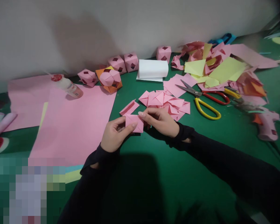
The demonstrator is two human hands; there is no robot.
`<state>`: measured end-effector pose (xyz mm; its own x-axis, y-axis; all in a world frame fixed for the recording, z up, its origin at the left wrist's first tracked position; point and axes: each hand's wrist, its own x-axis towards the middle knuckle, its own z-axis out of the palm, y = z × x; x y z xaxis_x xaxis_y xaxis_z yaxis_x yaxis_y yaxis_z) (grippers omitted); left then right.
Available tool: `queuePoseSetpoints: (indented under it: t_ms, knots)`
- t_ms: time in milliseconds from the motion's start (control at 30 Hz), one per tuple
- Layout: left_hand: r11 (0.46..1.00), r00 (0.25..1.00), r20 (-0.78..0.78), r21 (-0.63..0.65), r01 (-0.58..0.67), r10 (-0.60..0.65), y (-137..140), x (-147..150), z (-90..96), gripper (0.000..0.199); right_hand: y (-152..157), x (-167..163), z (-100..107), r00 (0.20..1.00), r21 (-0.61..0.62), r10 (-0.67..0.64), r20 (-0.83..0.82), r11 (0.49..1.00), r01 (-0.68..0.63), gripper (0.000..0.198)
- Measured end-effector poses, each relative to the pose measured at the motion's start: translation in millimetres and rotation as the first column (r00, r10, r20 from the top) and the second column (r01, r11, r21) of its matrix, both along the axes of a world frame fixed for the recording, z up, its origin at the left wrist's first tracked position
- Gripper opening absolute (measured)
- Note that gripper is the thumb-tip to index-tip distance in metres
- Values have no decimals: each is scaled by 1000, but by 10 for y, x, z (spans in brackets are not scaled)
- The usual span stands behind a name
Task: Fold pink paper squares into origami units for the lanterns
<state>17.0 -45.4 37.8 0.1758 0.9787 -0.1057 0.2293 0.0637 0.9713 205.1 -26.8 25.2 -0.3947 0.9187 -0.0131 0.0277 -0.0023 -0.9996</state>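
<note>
Between my two hands is a small folded pink paper piece (133, 122) with crease lines across its face. My left hand (115, 132) grips its left side, thumb lying over the front. At its upper right corner, my right hand (162, 121) pinches the paper between thumb and fingers. Just beyond lies a pile of folded pink paper pieces (156, 99), and one more folded strip (129, 107) rests to its left. Scissors (202, 93) with one red and one yellow handle lie open to the right of the pile.
Large pink sheets (77, 124) cover the left, with a small bottle (67, 87) on them. Folded paper cubes (131, 62) and a white paper roll (153, 69) line the wall. Paper scraps (226, 70) heap at the back right, near a pink glue gun (268, 124).
</note>
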Motion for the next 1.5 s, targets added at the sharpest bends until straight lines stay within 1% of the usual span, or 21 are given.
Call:
queuePoseSetpoints:
  t_ms: [133,233,333,433,500,633,700,900,1033,1233,1500]
  knots:
    - [1000,1000,-19,0,-7,7,0,-26,-14,20,9,17,7,1000,-9,4,-14,1000,-4,39]
    - [998,998,-20,13,-59,59,-2,-40,-31,21,12,25,8,999,-23,29,-33,999,-30,36]
    - [992,992,35,9,-124,123,-4,-41,-39,20,11,25,16,997,-39,68,-30,997,-69,34]
    - [990,986,88,-22,-137,138,-5,-36,-37,21,26,29,36,997,-73,73,-32,994,-75,35]
    - [991,986,95,-30,-132,134,-5,-31,-32,21,50,43,51,996,-108,81,-44,990,-85,36]
    - [994,988,102,-21,-111,113,-5,-21,-13,18,103,89,70,984,-163,168,-66,971,-177,33]
    - [994,989,105,-15,-105,106,-5,-17,-2,18,116,105,75,980,-173,189,-68,965,-198,31]
    - [996,990,109,-24,-86,88,-3,-15,11,16,105,102,104,980,-173,188,-68,965,-197,29]
    - [996,992,93,-15,-89,90,0,-22,6,18,116,101,119,980,-198,191,-57,960,-199,29]
    - [999,996,81,-33,-29,32,-4,-29,9,19,175,137,79,972,-217,228,-49,948,-233,25]
    - [1000,1000,-8,-31,3,-3,-2,-53,-13,18,201,174,78,961,-221,273,-34,936,-273,22]
